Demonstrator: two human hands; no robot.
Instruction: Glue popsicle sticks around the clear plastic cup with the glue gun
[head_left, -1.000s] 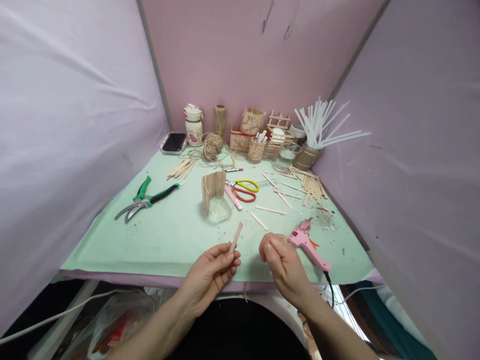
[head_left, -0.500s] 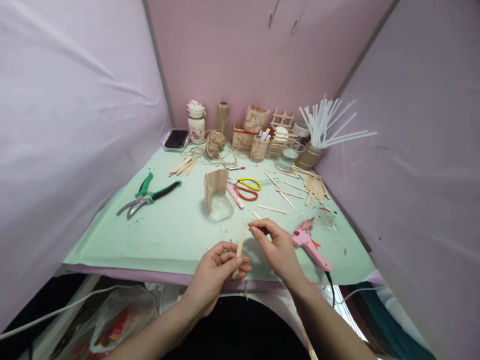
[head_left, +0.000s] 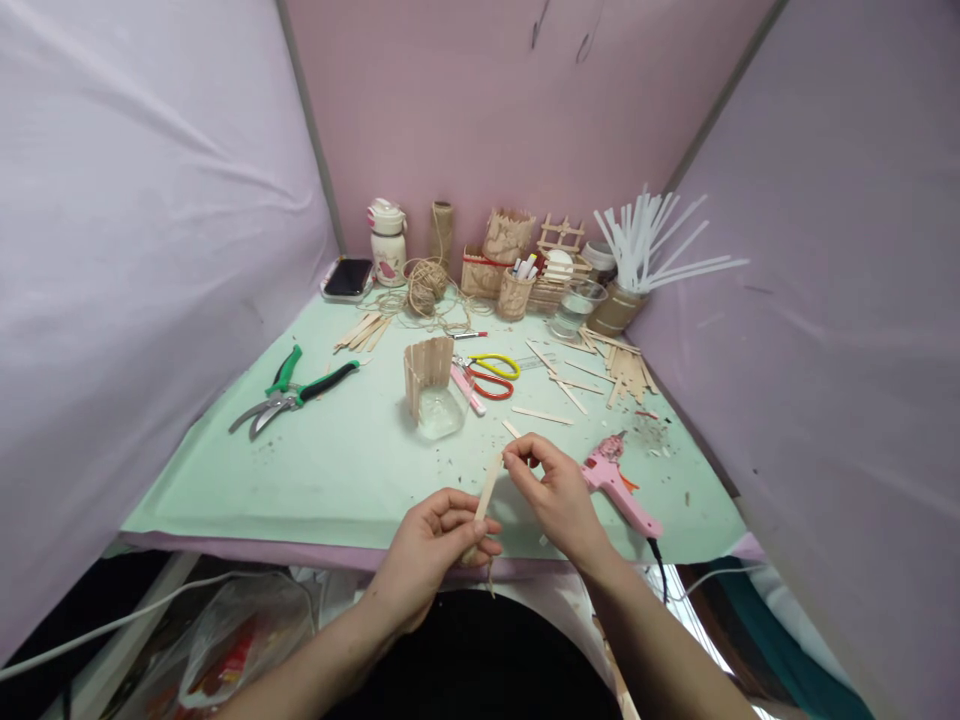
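My left hand [head_left: 446, 530] pinches a pale wooden craft stick [head_left: 489, 488] near its lower end, above the table's front edge. The fingertips of my right hand [head_left: 551, 490] are closed at the stick's upper end; whether they hold the tip or a tiny piece on it I cannot make out. Beyond my hands stands a clear square container [head_left: 441, 412], its back and left sides lined with upright wooden sticks [head_left: 429, 368]. A pink glue gun [head_left: 621, 490] lies just right of my right hand, its nozzle pointing away.
Green-handled pruning shears [head_left: 292, 395] lie at left. Behind the container are scissors [head_left: 491, 375] and a pink cutter [head_left: 468, 392]. Loose sticks [head_left: 630, 375] lie at right. Along the back stand a bottle [head_left: 388, 245], a twine ball [head_left: 426, 288], a water cup [head_left: 576, 308] and white glue sticks [head_left: 645, 245].
My right fingertips have come onto the upper end of the stick, which now leans a little more to the right. The whole view has shifted slightly.
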